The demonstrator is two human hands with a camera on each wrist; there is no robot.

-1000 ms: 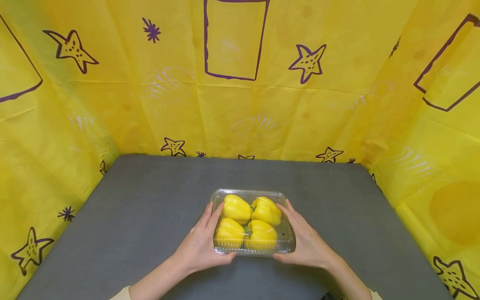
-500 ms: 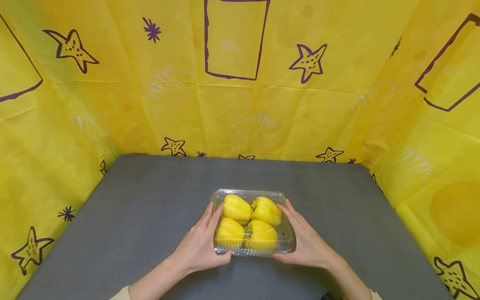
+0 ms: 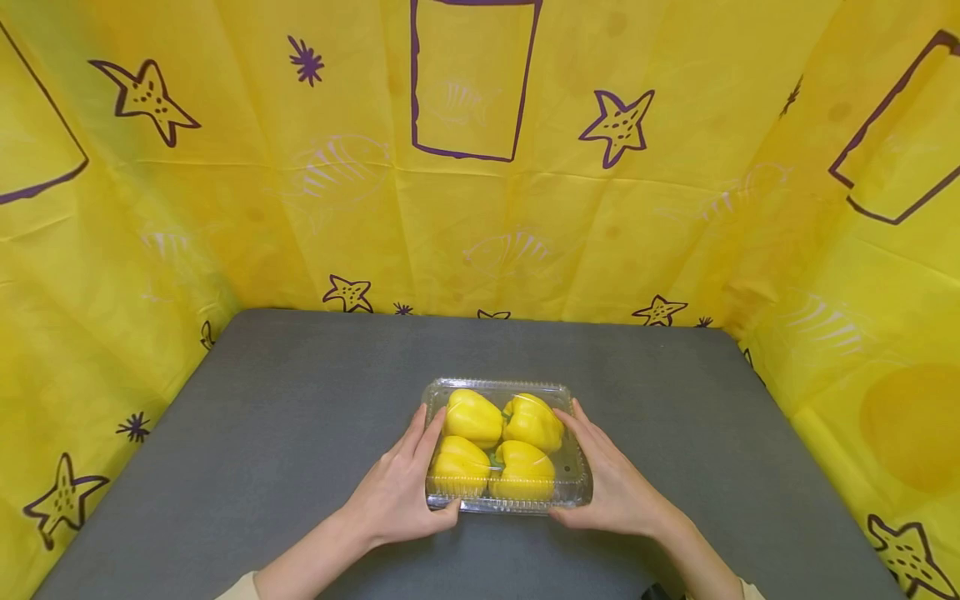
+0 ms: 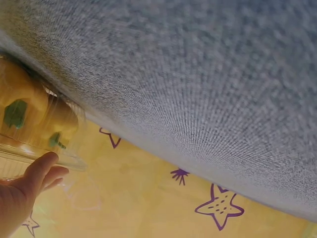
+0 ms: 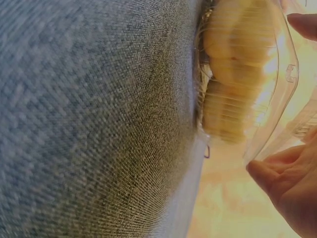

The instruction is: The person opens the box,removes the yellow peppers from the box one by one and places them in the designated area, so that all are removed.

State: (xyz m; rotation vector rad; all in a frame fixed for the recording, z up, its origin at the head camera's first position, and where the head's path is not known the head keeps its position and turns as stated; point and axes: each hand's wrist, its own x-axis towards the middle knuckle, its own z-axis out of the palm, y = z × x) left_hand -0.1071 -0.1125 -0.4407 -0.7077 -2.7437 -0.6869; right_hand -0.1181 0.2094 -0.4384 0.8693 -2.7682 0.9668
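Note:
A clear plastic clamshell box (image 3: 566, 492) rests on the grey table, with several yellow bell peppers (image 3: 474, 417) inside. My left hand (image 3: 401, 492) holds its left side, fingers along the wall and thumb at the near rim. On the right side, my right hand (image 3: 618, 483) grips it the same way, thumb at the near corner. Green pepper stems (image 4: 16, 113) show through the plastic in the left wrist view. The right wrist view has the right thumb (image 5: 262, 173) touching the rim corner. Whether the lid is fully closed, I cannot tell.
The grey cloth-covered table (image 3: 300, 400) surrounds the box. Yellow fabric (image 3: 465, 200) with starfish and fish drawings hangs behind the table and along both sides. A small dark object (image 3: 655, 592) shows beside the right forearm at the bottom edge.
My left thumb has slid slightly left along the near rim. The box, the peppers and my right hand look almost unmoved.

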